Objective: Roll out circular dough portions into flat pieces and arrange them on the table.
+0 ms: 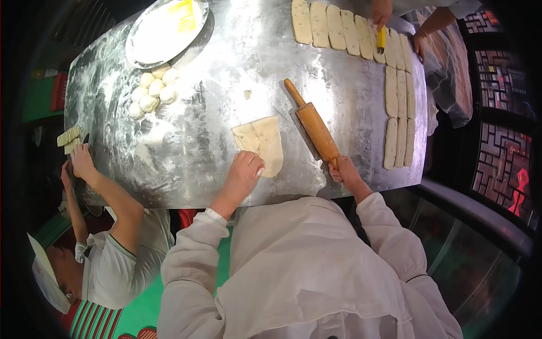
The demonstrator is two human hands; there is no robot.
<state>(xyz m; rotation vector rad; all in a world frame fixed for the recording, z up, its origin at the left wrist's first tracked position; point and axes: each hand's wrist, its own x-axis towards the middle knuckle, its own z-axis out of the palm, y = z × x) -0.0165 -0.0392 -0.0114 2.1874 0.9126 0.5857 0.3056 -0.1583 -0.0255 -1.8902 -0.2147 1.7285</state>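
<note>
A flat piece of dough point(271, 146) with small flecks lies on the floured metal table point(211, 148) before me. My left hand point(245, 169) rests at its lower left edge, fingers bent; whether they pinch the dough is hidden. My right hand point(345, 171) grips the near handle of a wooden rolling pin point(316, 131), which lies slantwise to the right of the dough, apart from it. A small dough scrap point(247, 94) sits beyond the flat piece.
Dough balls point(156, 88) are grouped at the back left beside a large round tray point(163, 31) of white flour. Dough strips point(335, 27) line the back and right. One co-worker point(381, 12) holds a yellow-handled tool point(381, 39) over them; another point(123, 254) handles cut dough point(68, 136) at left.
</note>
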